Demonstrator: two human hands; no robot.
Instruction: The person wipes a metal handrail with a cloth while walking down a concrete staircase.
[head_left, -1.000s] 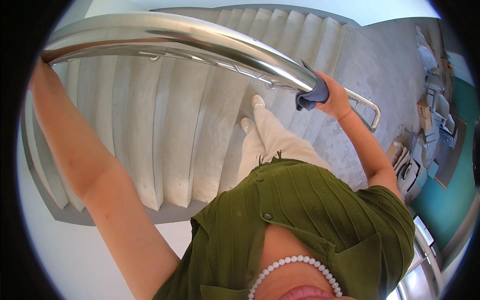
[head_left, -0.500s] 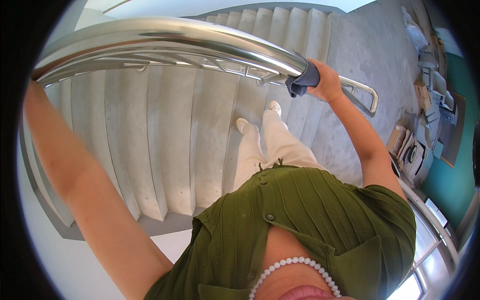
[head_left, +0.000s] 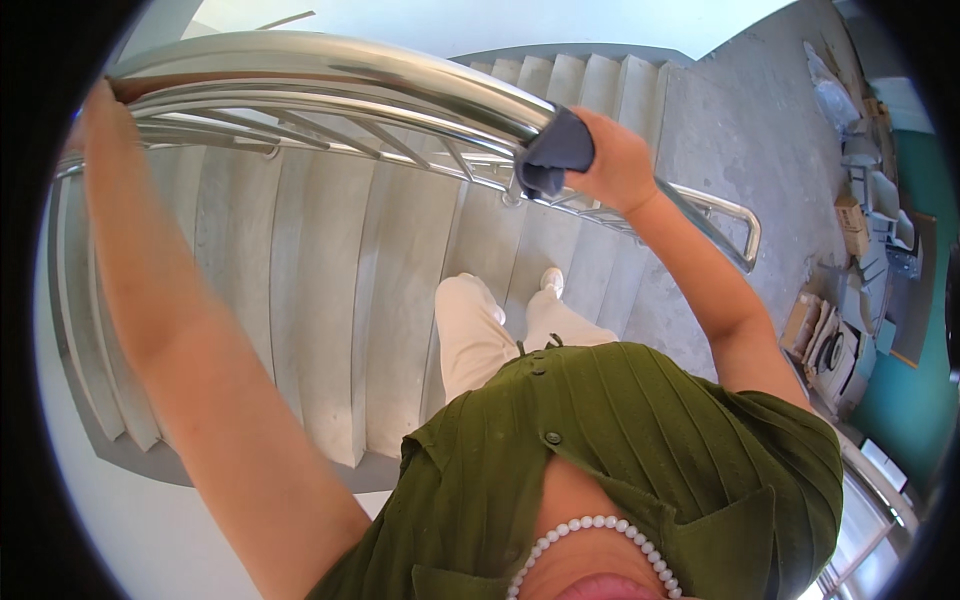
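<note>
A shiny metal handrail (head_left: 330, 58) curves across the top of the view beside the stairs. My right hand (head_left: 615, 162) is closed on a dark grey-blue cloth (head_left: 566, 142), which is wrapped over the rail and hangs a little below it. At the far left my left hand (head_left: 98, 125) is against the rail's other end. Its fingers are smeared and partly lost in the dark rim, so I cannot tell how they are set.
Grey concrete steps (head_left: 310, 270) run beneath me, with my light trousers (head_left: 470, 325) and pale shoes over them. Thinner metal bars (head_left: 400, 150) lie under the handrail. Cardboard boxes (head_left: 852, 225), stacked chairs (head_left: 885, 200) and a plastic bag (head_left: 832, 95) stand along the right side.
My right hand and the cloth have moved left along the rail. My left knee has come up with the leg bent. My left hand appears slightly higher and further right in view.
</note>
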